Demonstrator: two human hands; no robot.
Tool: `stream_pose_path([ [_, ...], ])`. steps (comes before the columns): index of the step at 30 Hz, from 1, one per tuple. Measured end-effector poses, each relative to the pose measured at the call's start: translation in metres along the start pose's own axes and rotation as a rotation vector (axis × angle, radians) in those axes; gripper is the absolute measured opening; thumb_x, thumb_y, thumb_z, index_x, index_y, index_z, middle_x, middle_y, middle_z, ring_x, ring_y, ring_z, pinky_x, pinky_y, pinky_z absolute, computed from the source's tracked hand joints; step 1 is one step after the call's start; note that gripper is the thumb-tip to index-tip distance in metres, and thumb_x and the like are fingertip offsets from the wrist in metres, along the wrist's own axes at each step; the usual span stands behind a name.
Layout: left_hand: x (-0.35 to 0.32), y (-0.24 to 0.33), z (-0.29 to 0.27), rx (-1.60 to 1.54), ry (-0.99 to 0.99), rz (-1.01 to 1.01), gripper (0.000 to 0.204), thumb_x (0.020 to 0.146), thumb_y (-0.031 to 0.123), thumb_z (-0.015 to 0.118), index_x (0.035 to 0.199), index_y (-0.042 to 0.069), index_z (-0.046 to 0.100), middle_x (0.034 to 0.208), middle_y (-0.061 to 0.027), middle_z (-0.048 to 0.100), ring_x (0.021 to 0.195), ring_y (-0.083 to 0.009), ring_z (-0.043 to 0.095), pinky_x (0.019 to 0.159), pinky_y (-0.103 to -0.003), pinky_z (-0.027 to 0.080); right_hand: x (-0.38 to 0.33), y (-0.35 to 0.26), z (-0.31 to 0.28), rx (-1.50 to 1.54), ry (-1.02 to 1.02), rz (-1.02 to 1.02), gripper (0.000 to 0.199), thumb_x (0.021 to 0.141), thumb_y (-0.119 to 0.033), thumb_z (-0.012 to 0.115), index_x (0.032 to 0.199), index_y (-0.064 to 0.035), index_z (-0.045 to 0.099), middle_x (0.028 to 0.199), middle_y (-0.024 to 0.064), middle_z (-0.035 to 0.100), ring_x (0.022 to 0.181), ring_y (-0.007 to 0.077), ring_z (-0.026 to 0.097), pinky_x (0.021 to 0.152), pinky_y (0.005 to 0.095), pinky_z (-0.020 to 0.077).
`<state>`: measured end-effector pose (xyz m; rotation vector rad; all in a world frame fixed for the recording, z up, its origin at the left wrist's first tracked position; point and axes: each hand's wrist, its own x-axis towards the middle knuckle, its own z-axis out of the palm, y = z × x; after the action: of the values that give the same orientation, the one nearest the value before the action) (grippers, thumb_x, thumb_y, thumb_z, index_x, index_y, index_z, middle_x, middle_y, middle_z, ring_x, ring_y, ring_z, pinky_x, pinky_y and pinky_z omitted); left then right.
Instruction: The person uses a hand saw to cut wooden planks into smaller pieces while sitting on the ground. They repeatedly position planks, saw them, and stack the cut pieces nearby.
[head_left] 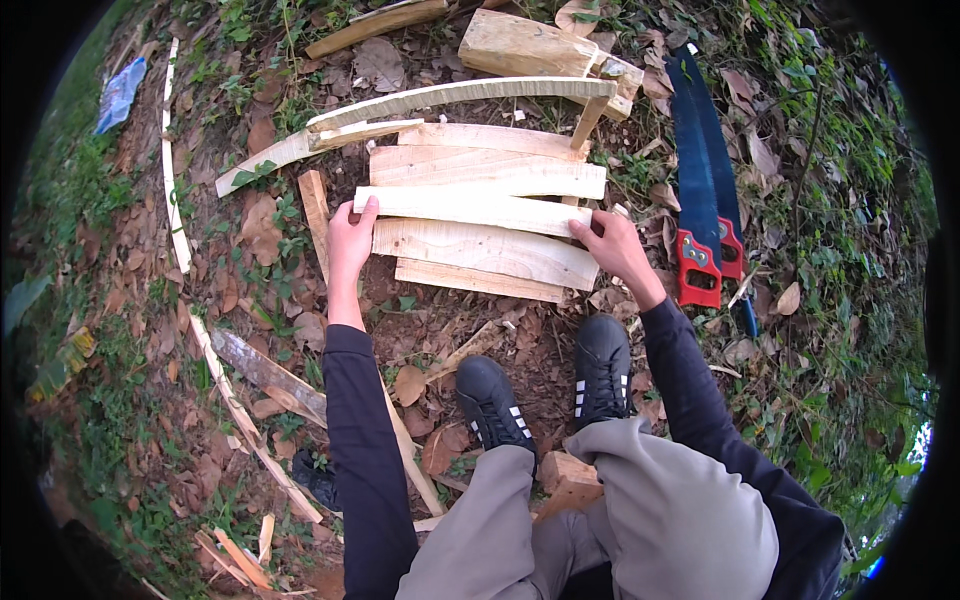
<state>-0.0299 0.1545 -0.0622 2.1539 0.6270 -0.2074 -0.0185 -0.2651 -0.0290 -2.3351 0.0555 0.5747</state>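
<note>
Crouching low over the dirt, the person has both black shoes (545, 390) planted just short of the work, knees bent in grey trousers (610, 520). Up from there, the left hand (350, 240) is pinched onto the left end of a pale plank (470, 209), thumb on top, fingers wrapped under the edge. Across from it the right hand (612, 243) is curled onto the right end of the same plank, so that board is held at both ends, lying flat in the row.

On the near side of the grip, two more planks (490, 262) sit flat, side by side and touching. Beyond the grip, several more boards (480, 160) lie laid out edge to edge, so by my reading most of the row looks placed and this held one is being set or squared between them. Loose pieces remain: a narrow strip (315, 215) just left of the left hand, and a long curved slat (440, 100) across the far edge of the row.

Off to the right of the right hand, two hand saws (705, 190) with blue blade covers and red handles lie untouched in the leaves. Farthest out, a chunky wooden block (530, 45) rests past the stack.
</note>
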Motion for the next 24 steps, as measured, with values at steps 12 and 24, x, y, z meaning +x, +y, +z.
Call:
stream_pose_path([
  [12,-0.004,0.008,-0.012,-0.277,0.012,-0.230,0.057,0.091,0.042,0.075,0.125,0.000,0.058,0.106,-0.0091,0.069,0.093,-0.0143,0.065,0.070,-0.027,0.052,-0.003,-0.011,0.005,-0.060,0.121,0.003,0.051,0.086,-0.045,0.075,0.082,0.0055,0.067,0.070,0.0204,0.066,0.066,0.0331,0.066,0.066,0.0429,0.0511],
  [24,-0.039,0.009,0.006,-0.910,0.265,-0.051,0.058,0.090,0.012,0.078,0.135,0.001,0.043,0.114,-0.0132,0.065,0.104,-0.0200,0.066,0.090,-0.036,0.057,0.001,-0.009,0.011,0.034,0.149,0.003,0.047,0.088,-0.041,0.075,0.081,0.0043,0.063,0.071,0.0169,0.064,0.064,0.0254,0.062,0.063,0.0393,0.0485],
])
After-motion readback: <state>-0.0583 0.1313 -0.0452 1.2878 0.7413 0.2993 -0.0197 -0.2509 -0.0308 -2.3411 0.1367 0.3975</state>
